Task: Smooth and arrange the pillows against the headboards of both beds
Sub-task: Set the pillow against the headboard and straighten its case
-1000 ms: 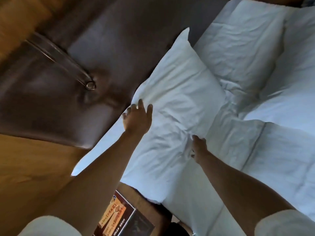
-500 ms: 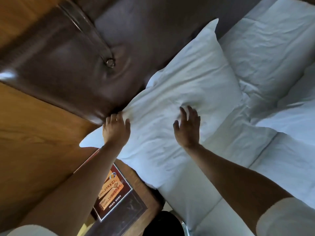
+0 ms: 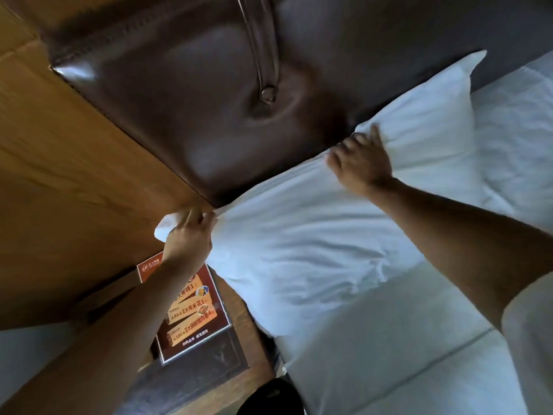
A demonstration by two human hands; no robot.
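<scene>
**Pillow nearly flush with the headboard**

The pillow (image 3: 314, 244) lies long-side along the brown headboard (image 3: 185, 94). Left hand (image 3: 190, 235) is pinching its corner by the headboard's lower end; right hand (image 3: 360, 163) rests spread, gripping nothing, on the edge touching the headboard. Whether there's a gap behind is hidden, and the second pillow is cut off.

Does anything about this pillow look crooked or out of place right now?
Yes. The pillow lies a bit askew: its near corner sticks out past the edge of the mattress, over the bedside table. Its cover is creased. The left hand pinches one corner; the right hand presses its edge by the headboard.
</scene>
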